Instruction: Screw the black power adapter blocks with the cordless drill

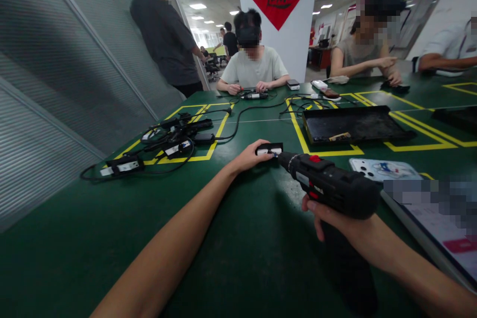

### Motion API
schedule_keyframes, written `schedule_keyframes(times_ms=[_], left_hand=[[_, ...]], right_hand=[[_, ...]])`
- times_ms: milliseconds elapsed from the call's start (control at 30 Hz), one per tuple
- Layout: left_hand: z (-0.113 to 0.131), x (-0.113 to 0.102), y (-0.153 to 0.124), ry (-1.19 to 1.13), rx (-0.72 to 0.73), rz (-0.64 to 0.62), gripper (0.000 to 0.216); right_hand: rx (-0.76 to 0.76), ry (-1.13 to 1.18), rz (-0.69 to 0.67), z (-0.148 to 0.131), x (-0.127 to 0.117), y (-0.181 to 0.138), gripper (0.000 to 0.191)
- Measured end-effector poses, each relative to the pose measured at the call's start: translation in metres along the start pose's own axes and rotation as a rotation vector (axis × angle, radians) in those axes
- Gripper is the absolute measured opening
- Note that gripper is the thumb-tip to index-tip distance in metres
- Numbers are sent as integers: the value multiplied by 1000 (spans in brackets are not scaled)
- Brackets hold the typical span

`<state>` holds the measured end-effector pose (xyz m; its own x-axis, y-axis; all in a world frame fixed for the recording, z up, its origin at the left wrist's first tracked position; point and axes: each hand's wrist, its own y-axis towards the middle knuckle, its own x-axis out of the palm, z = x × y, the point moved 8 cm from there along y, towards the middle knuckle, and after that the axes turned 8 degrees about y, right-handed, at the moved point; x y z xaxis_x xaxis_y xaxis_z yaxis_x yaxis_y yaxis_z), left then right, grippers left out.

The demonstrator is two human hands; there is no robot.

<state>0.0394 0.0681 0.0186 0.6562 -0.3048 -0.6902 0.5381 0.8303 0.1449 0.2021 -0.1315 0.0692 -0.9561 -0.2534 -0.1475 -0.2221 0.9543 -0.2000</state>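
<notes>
My right hand (331, 213) is wrapped round the handle of a black cordless drill (328, 184) with red switches. The drill points forward and left, its chuck and bit at the right end of a small black box-like part (278, 147) with a white label. Whether the bit touches that part I cannot tell. My left hand (251, 156) grips the part from its left side, fingers behind and thumb in front, on the green table (238, 238).
Black adapters with cables (179, 139) lie at the left. A black tray (354, 124) stands at the right, behind a phone (385, 170) and a laptop-like device (439, 223). Across the table a person (253, 67) handles a similar tool; another person (367, 54) sits at the right.
</notes>
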Motion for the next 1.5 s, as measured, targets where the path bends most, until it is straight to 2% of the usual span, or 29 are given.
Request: schedule_keyframes(times_ms=[133, 733, 1200, 1500], left_hand=[[-1, 0, 1, -8, 13, 9, 56], [1, -2, 1, -9, 16, 13, 52], [0, -1, 0, -28, 2, -2, 52], [1, -1, 0, -39, 25, 0, 50]], right_hand=[[-33, 6, -13, -1, 1, 1, 23], [34, -2, 27, 1, -1, -1, 22], [-38, 46, 19, -5, 0, 0, 19], [24, -42, 29, -6, -1, -1, 19]])
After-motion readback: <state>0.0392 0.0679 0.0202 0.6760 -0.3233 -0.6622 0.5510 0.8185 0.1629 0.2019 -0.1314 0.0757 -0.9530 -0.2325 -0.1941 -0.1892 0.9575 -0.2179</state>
